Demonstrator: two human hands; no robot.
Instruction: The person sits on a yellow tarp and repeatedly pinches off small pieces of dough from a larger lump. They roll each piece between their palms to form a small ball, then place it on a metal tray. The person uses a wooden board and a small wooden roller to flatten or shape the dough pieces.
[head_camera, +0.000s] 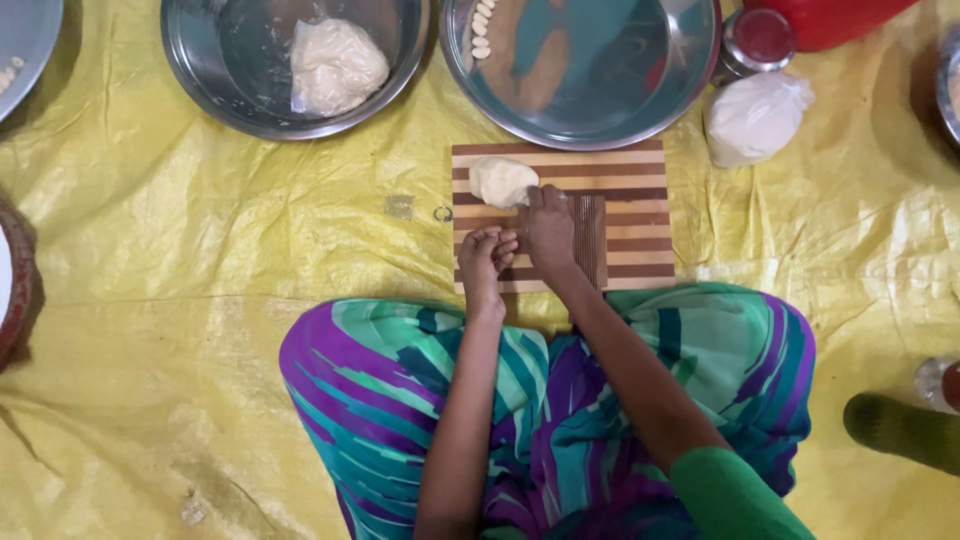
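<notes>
one view only, head cam, so no 2nd view to share w/. it looks nearly straight down from above the seated person, facing fwd past the lap toward the striped wooden board (560, 215) at frame centre. mid range: forearms come in from the bottom edge, both hands sit near the middle. top edge cuts 2 steel bowls (295, 70), left edge cuts another dish. yellow sheet (150, 250) fills most of the ground. person's left falls on frame left.
</notes>
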